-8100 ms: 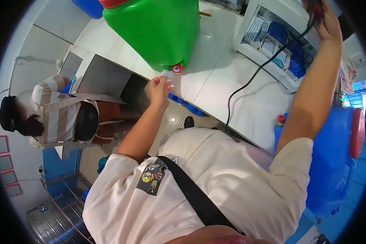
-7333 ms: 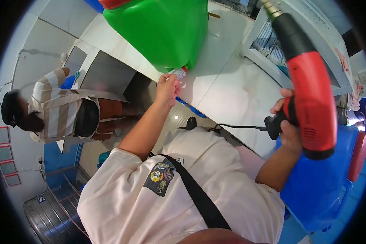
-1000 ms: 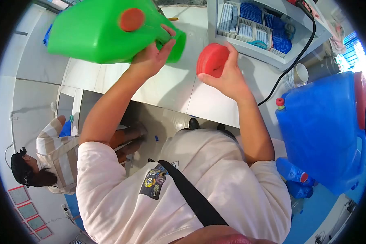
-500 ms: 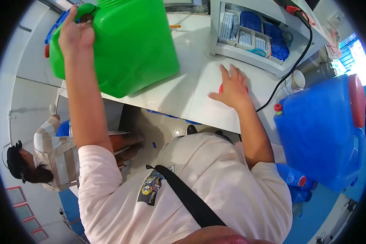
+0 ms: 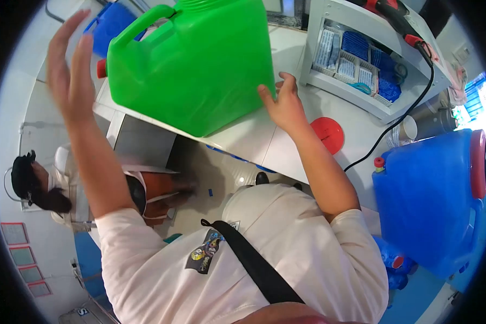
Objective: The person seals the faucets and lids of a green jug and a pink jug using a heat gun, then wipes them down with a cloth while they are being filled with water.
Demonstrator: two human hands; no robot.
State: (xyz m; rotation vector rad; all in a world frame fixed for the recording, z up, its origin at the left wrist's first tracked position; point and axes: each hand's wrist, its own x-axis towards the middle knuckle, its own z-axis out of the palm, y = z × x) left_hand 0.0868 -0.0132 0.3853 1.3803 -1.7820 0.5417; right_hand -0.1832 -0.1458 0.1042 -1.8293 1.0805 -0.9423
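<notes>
A big green plastic jug [image 5: 200, 65] stands upright on the white counter [image 5: 286, 146], its handle toward the left. My right hand [image 5: 283, 105] rests flat against the jug's right side, fingers spread. My left hand [image 5: 70, 70] hovers open in the air to the left of the jug's handle, touching nothing. A round red lid [image 5: 328, 134] lies flat on the counter just right of my right wrist.
A large blue container [image 5: 432, 200] with a red cap stands at the right. A white shelf unit [image 5: 362, 70] holds blue and white packets; a black cable [image 5: 405, 113] runs from it. Another person [image 5: 65, 183] crouches at lower left. A blue jug [image 5: 110, 24] sits behind the green one.
My left hand has let go of the green jug's handle and moved off to the left. My right hand left the red lid on the counter and went to the jug's side.
</notes>
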